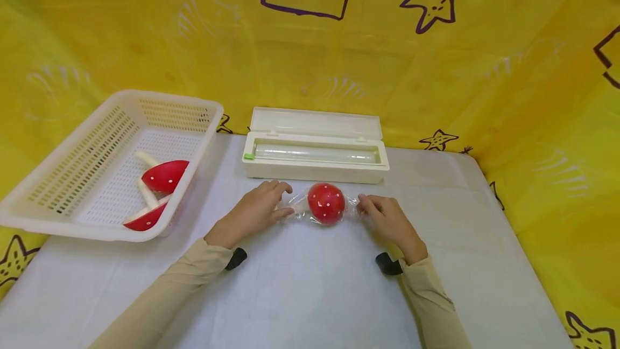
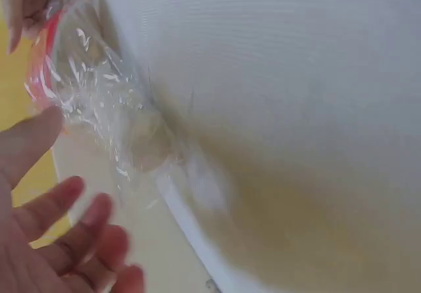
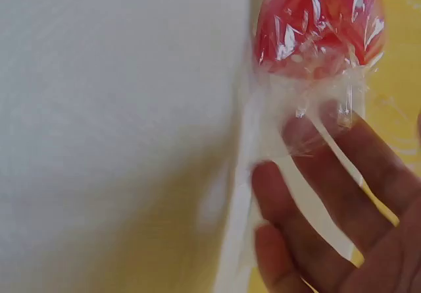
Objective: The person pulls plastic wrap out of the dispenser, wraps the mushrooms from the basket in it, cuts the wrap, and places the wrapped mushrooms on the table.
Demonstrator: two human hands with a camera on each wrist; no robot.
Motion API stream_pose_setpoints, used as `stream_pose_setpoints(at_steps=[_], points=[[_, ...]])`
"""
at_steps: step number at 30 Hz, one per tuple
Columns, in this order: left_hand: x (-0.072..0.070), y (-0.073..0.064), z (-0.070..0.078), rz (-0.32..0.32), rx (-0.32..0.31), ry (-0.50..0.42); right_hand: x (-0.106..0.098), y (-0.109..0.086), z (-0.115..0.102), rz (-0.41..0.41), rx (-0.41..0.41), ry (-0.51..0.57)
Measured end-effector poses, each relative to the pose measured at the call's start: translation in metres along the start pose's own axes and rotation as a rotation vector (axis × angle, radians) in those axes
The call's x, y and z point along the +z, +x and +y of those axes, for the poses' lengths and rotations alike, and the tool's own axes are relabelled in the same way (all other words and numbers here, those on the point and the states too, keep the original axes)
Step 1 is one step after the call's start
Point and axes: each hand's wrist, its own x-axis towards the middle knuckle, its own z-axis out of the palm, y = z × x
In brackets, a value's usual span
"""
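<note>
A red toy mushroom [image 1: 326, 203] with white dots lies on the table, wrapped in clear plastic film [image 2: 99, 89]. Its pale stem [image 1: 301, 206] points left, and loose film sticks out at both ends. On the stem side, my left hand [image 1: 256, 209] has its fingers spread and relaxed, thumb close by the film, holding nothing. Beyond the cap, my right hand [image 1: 387, 221] reaches the film's other end. In the right wrist view its fingers [image 3: 329, 181] stretch out, two tips showing through the film at the red cap [image 3: 319, 26].
Behind the mushroom stands a white wrap dispenser box [image 1: 315, 172], lid [image 1: 315, 123] raised, with a film roll [image 1: 315, 153] inside. At the left, a white plastic basket [image 1: 43, 222] holds two more red mushrooms [image 1: 167, 175]. Yellow patterned cloth [image 1: 310, 53] hangs behind and at the sides.
</note>
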Motion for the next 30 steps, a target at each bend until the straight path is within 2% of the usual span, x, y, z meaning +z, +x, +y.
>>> stream_pose_setpoints(at_steps=[4, 8, 11, 14, 16, 18, 21, 23, 25, 30], points=[[0.008, 0.008, -0.002, -0.052, -0.011, 0.072, -0.005, 0.001, -0.001, 0.095, -0.027, -0.003], [0.016, 0.013, 0.0, -0.105, 0.0, 0.073, -0.004, 0.0, -0.002, 0.07, 0.004, -0.01], [0.019, 0.012, 0.003, -0.113, 0.019, 0.061, -0.001, 0.0, -0.005, 0.092, 0.009, 0.002], [0.022, 0.009, 0.007, -0.094, 0.055, 0.068, 0.002, 0.001, -0.01, 0.11, 0.016, 0.072], [0.023, 0.008, 0.009, -0.078, 0.078, 0.059, 0.004, 0.0, -0.015, 0.052, 0.038, 0.129], [0.025, 0.006, 0.011, -0.069, 0.1, 0.047, 0.006, -0.001, -0.018, -0.057, 0.072, 0.169], [0.025, 0.004, 0.012, -0.083, 0.109, 0.003, 0.008, -0.003, -0.02, -0.217, 0.093, 0.187], [0.025, 0.003, 0.013, -0.093, 0.115, -0.024, 0.009, -0.004, -0.02, -0.273, 0.087, 0.215], [0.024, 0.003, 0.014, -0.089, 0.13, -0.048, 0.008, -0.005, -0.021, -0.278, 0.076, 0.243], [0.023, 0.005, 0.015, -0.02, 0.174, -0.072, 0.001, -0.009, -0.027, -0.188, 0.078, 0.253]])
